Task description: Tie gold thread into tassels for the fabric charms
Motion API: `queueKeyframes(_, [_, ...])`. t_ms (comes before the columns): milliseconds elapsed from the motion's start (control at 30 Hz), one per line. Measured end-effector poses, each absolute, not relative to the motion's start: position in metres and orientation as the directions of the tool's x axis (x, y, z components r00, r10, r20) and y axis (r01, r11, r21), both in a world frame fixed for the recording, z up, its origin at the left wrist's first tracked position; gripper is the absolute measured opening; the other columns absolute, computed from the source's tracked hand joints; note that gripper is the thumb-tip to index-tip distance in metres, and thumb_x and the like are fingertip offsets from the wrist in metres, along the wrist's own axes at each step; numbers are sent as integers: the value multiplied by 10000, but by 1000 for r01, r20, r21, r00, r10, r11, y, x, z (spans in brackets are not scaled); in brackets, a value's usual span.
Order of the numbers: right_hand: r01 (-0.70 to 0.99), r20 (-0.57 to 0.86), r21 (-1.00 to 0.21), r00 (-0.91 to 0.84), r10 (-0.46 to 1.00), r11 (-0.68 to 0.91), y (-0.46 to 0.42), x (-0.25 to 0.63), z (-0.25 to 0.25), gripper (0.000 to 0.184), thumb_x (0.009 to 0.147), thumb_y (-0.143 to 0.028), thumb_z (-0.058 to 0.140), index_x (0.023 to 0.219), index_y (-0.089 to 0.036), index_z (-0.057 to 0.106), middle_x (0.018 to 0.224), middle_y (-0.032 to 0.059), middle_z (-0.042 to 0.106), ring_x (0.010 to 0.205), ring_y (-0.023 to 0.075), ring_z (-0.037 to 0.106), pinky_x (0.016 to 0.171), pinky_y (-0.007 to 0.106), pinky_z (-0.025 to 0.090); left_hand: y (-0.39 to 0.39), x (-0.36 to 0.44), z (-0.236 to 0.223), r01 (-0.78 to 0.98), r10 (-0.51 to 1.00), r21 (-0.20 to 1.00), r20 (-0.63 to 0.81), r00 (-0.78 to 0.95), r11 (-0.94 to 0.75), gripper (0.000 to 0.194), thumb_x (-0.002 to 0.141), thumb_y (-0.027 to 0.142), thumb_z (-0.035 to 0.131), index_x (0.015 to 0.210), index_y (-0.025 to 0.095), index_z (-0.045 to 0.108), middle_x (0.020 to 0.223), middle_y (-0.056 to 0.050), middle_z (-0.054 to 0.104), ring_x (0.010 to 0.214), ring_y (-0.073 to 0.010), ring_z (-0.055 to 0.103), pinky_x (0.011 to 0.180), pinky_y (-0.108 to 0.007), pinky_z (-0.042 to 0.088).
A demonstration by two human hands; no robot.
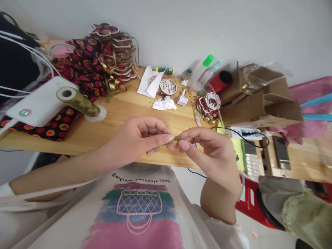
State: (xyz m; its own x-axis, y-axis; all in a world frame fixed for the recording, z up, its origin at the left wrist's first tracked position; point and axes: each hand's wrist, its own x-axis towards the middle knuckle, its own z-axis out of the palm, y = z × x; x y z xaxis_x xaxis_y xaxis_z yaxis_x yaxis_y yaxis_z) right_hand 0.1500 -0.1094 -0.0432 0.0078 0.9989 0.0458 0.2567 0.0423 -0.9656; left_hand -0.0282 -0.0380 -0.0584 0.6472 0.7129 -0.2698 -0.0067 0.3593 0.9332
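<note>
My left hand point(141, 138) and my right hand point(211, 152) meet in front of my chest, just over the near edge of the wooden table point(124, 114). Both pinch a small olive-gold piece of cord or thread point(175, 139) between thumb and fingertips. The piece is tiny and mostly hidden by my fingers. A spool of olive-gold thread point(77, 101) lies on its side on the table to the left, beyond my left hand.
A white power bank point(38, 103) sits on red-patterned black fabric point(77, 65) at left. A stack of wooden ornaments point(116, 52) stands at the back. Crumpled paper point(164, 103), glue bottles point(204, 69), finished ornaments point(209, 105), a cardboard box point(259, 100) and a calculator point(250, 155) lie to the right.
</note>
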Motion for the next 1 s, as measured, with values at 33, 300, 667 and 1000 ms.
queueKeyframes(33, [241, 39, -970, 4, 999, 37, -109, 149, -43, 22, 837, -197, 708, 838, -185, 690, 734, 17, 757, 620, 124, 662, 585, 253, 536, -38, -28, -59, -7, 714, 934, -267, 647, 356, 91, 776, 183, 724, 728, 149, 654, 569, 40, 655, 398, -19, 421, 365, -129, 294])
queueKeyframes(300, [343, 46, -938, -25, 999, 51, -105, 147, -40, 108, 863, -201, 683, 760, -170, 683, 683, -5, 747, 574, 86, 628, 531, 189, 495, -39, -28, -56, -52, 695, 938, -216, 686, 342, 92, 823, 140, 680, 732, 147, 672, 622, 48, 709, 425, -19, 555, 426, -112, 396])
queueKeyframes(667, [475, 50, -868, -200, 979, 141, -93, 158, -38, 131, 863, -169, 653, 737, -133, 661, 599, -28, 628, 548, 52, 526, 517, 147, 421, -33, -32, -64, 163, 780, 986, -121, 614, 25, 59, 762, 263, 742, 740, 209, 738, 754, 44, 750, 719, -94, 654, 684, -152, 487])
queueKeyframes(1000, [429, 1, -889, -349, 937, 161, -86, 171, -38, 130, 869, -185, 648, 764, -111, 668, 623, -10, 631, 560, 64, 541, 536, 164, 444, -30, -28, -64, 80, 678, 955, -260, 688, 286, 39, 703, 204, 754, 666, 202, 741, 617, 59, 716, 575, -63, 611, 547, -117, 468])
